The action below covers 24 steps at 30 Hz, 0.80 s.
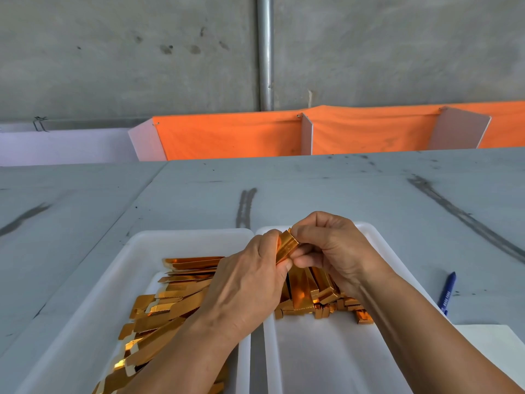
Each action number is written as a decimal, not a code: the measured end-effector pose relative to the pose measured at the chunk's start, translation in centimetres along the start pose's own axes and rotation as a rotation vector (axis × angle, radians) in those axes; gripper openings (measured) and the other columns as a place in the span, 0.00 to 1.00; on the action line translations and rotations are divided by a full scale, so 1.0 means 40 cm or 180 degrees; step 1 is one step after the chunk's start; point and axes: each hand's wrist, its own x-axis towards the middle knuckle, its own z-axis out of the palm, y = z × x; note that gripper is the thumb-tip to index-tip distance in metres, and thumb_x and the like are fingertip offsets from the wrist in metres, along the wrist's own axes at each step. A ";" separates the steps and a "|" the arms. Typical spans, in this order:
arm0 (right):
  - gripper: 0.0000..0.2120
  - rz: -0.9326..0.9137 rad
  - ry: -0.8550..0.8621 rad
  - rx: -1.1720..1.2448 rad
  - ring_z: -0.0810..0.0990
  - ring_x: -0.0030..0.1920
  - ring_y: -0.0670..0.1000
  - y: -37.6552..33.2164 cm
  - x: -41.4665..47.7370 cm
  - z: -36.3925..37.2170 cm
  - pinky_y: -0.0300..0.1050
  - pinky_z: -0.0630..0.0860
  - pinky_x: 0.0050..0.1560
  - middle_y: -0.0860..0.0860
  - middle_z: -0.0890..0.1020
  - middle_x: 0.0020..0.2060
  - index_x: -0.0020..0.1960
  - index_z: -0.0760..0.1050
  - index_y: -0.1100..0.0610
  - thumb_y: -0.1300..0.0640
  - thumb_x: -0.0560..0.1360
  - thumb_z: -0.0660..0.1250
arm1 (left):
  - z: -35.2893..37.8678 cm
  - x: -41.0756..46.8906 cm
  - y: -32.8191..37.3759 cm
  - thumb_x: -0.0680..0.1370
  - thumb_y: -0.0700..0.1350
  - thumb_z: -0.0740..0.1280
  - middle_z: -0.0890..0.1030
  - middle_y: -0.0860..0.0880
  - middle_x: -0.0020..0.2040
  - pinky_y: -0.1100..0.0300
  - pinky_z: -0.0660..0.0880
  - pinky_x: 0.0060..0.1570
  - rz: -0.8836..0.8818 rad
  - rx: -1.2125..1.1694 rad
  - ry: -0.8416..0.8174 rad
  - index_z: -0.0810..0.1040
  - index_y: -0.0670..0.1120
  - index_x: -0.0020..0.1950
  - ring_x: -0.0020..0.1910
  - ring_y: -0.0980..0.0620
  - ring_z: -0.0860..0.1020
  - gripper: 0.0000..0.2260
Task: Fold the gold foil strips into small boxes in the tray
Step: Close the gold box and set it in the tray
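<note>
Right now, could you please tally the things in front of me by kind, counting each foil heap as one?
2 trays: left tray, right tray
2 foil heaps: strips, boxes
1 foil piece, pinched between left hand and right hand
1 pen
1 paper sheet
Total: 7

grey table (pixel 341 189) | concrete wall (pixel 113 52) | orange cloth (pixel 227 135)

Scuffed grey table (pixel 312 189) with left tray (pixel 136 251), right tray (pixel 326 356), blue pen (pixel 448 291), perhaps a paper sheet (pixel 494 345).
</note>
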 end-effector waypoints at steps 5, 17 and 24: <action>0.04 -0.0173 0.0083 -0.0298 0.83 0.32 0.52 0.001 -0.003 0.001 0.38 0.80 0.30 0.61 0.85 0.37 0.41 0.82 0.61 0.65 0.75 0.71 | 0.002 0.000 -0.003 0.80 0.60 0.52 0.68 0.58 0.47 0.69 0.69 0.36 -0.0008 0.0070 -0.0009 0.58 0.54 0.68 0.37 0.59 0.71 0.19; 0.11 -0.0346 -0.0362 -0.0261 0.87 0.41 0.52 -0.005 -0.010 -0.008 0.39 0.83 0.42 0.59 0.87 0.42 0.48 0.85 0.59 0.69 0.78 0.65 | -0.007 0.001 -0.013 0.80 0.60 0.53 0.71 0.57 0.49 0.68 0.73 0.39 -0.0116 -0.0193 -0.0018 0.59 0.54 0.69 0.42 0.58 0.75 0.20; 0.11 -0.0373 -0.0432 -0.0169 0.86 0.40 0.51 -0.009 -0.014 -0.010 0.37 0.82 0.39 0.59 0.87 0.42 0.46 0.85 0.57 0.68 0.77 0.67 | -0.014 -0.004 -0.015 0.80 0.60 0.51 0.69 0.58 0.48 0.69 0.72 0.38 -0.0057 -0.0208 0.0054 0.58 0.53 0.69 0.40 0.58 0.74 0.21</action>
